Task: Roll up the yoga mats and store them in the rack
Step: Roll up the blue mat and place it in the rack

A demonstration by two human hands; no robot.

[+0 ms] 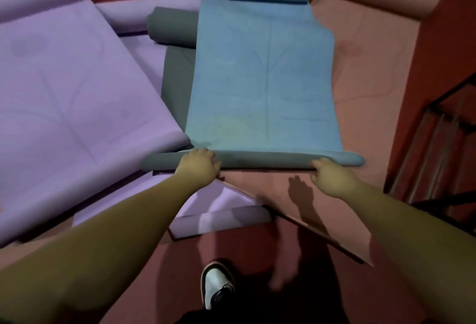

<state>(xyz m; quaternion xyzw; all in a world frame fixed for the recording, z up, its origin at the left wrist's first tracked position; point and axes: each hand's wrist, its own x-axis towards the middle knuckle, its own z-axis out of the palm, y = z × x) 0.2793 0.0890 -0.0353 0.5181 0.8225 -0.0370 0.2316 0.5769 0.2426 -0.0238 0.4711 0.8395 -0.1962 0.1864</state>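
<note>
A blue yoga mat (262, 74) lies spread out in the middle of the floor, with its far end curled up. Its near end forms a thin roll (265, 160) lying crosswise. My left hand (199, 166) grips the roll near its left end. My right hand (331, 178) grips it near the right end. Under the blue mat lies a pink mat (371, 71). A dark grey mat (175, 66) lies beside it on the left. A metal rack (435, 153) stands at the right edge.
A large purple mat (69, 97) covers the left side, and a second purple mat (221, 217) with a rolled end lies near my feet. My shoe (216, 285) stands on the red floor (448, 48) at the bottom centre.
</note>
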